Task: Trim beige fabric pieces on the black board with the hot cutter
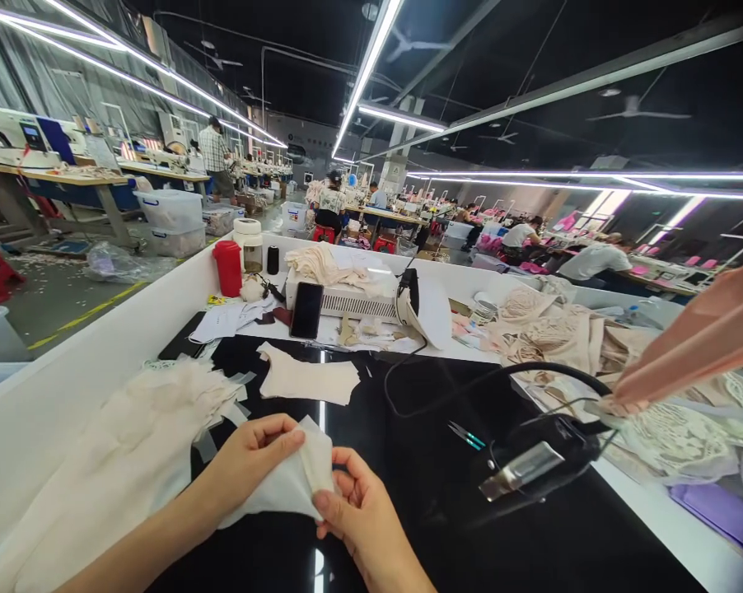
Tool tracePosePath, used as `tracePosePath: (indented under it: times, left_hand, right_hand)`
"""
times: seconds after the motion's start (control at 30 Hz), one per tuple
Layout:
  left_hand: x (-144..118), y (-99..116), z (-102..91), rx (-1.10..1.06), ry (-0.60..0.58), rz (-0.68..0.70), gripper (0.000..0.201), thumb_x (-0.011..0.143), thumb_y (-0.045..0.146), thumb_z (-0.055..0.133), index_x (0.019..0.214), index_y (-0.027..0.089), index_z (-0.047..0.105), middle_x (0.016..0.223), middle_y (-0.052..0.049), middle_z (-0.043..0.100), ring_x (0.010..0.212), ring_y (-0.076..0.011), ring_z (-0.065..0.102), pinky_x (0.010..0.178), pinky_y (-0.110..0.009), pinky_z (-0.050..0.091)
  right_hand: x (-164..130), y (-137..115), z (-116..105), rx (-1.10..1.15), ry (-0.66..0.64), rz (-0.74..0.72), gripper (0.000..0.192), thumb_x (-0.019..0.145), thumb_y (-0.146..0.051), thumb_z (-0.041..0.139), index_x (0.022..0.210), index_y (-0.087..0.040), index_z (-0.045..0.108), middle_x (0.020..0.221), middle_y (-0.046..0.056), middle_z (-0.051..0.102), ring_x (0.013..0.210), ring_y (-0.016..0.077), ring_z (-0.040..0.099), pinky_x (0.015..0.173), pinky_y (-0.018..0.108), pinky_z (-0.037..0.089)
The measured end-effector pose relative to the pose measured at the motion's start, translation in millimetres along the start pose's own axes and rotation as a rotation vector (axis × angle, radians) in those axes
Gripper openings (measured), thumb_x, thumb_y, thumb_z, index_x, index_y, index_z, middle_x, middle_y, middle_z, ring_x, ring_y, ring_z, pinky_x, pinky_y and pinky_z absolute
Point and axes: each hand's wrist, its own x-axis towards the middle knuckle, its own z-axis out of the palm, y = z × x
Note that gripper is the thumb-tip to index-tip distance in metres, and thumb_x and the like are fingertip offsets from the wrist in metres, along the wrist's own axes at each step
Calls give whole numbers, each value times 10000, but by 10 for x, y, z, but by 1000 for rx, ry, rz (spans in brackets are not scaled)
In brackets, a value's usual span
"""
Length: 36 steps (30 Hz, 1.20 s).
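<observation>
Pinching white fabric (316,455) by its edges, hands (254,455) (366,512) have room toward snips (467,436).

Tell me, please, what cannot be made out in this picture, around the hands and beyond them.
All in the head view:
- The underside of the white cloth: hidden by its upper layer and by the left hand and right hand.
- The far end of the pink fabric: cut off by the right edge.
- The full purple item: also cut off there.
- Writing on the back wall: too small.

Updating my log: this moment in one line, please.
left hand: holding white cloth | right hand: same cloth | cream cloth: on black tabletop
</observation>
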Motion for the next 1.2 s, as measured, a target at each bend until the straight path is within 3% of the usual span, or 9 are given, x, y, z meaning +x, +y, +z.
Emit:
tracePosePath:
  times: [0.2, 0.3, 0.43, 0.57, 0.67, 0.77, 0.9, 1.03, 1.2]
  left_hand:
    - [-127, 80, 105, 114, -200, 23, 416, 888, 575, 681, 918, 172, 782, 798, -10, 670, 704, -148, 533, 634, -243, 400]
    - [-229, 132, 190, 253, -268, 25, 329, 914, 483, 656, 1001, 201, 801, 694, 39, 538, 648, -118, 420, 595, -233, 315]
    - [-379, 209, 207, 410, -309, -67, 391, 930, 387, 621, 1294, 272, 705, 679, 80, 345, 611, -111, 326, 548, -230, 250]
    - [-433, 245, 42, 478, -337, -128, 510, 907, 361, 631, 1413, 298, 620, 722, 79, 405, 640, -115, 381, 578, -213, 315]
    - [-348, 121, -158, 670, -290, -93, 485, 921, 377, 608, 1400, 306, 638, 708, 70, 501, 651, -132, 480, 608, -225, 368]
    - [-203, -127, -316, 1005, -57, 59, 451, 945, 276, 540, 1380, 288, 660, 923, -8, 714, 848, -209, 675, 741, -291, 491]
    - [-76, -398, -287, 1419, 219, 500, 403, 982, 112, 424, 1272, 157, 702, 1146, -131, 738, 1028, -297, 713, 893, -430, 558]
    - [-82, -568, -20, 1369, 86, 933, 288, 1012, 96, 456, 1178, 192, 672, 1117, -64, 747, 1038, -224, 707, 931, -349, 564]
    - [-136, -734, 179, 1300, -16, 1037, 175, 1002, 226, 625, 1175, 196, 633, 1155, -57, 753, 1089, -213, 701, 979, -317, 563]
  right_hand:
    - [-90, 64, -147, 50, -226, 33, 840, 635, -479, 995, 1297, -192, 565, 909, 35, 768, 744, 128, 716, 678, 215, 522]
    - [-155, -8, -125, 109, -173, -9, 834, 658, -483, 984, 1319, -212, 552, 940, 35, 759, 825, 140, 725, 790, 246, 521]
    - [-234, -98, -112, 94, -66, 3, 687, 666, -380, 993, 1220, -244, 609, 841, -35, 683, 682, 89, 641, 679, 217, 477]
    - [-278, -168, -180, -57, -84, -52, 562, 659, -394, 975, 1100, -237, 665, 803, -51, 643, 589, 55, 516, 595, 206, 398]
    - [-185, -222, -218, -393, -2, -129, 396, 755, -307, 860, 1100, -236, 680, 819, -41, 649, 625, 85, 522, 606, 227, 391]
    - [28, -243, -222, -777, 107, -235, 299, 801, -125, 679, 1077, -239, 692, 835, -28, 656, 716, 138, 577, 675, 269, 435]
    - [311, -201, -214, -939, 108, -357, 459, 748, 25, 573, 1092, -245, 711, 969, 6, 681, 937, 186, 641, 902, 342, 484]
    - [445, -169, -216, -1049, 68, -432, 499, 739, 60, 566, 1121, -227, 711, 987, 22, 698, 950, 185, 672, 931, 345, 520]
    - [506, -251, -299, -1179, 124, -530, 441, 794, 48, 547, 1105, -217, 713, 979, 27, 708, 922, 179, 676, 901, 334, 549]
